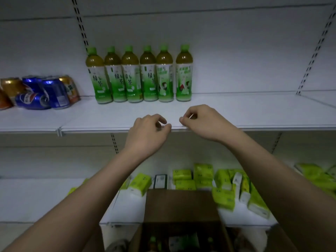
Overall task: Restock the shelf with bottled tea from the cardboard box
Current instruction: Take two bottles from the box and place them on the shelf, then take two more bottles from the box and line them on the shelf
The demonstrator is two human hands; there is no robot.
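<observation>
Several green-capped bottles of tea (138,75) stand upright in a row at the back of the white shelf (254,113), the rightmost one (184,73) a small gap apart from the others. My left hand (149,131) and my right hand (198,120) hover side by side over the shelf's front edge, in front of the row. Both have loosely curled fingers and hold nothing. The open cardboard box (181,215) sits low in the middle of the view, with more green-capped bottles (154,240) dimly visible inside.
Blue and orange drink cans (41,91) crowd the left end of the same shelf, one lying on its side. The shelf below carries yellow-green tissue packs (223,186). Bare white shelf stretches to the right of the bottles.
</observation>
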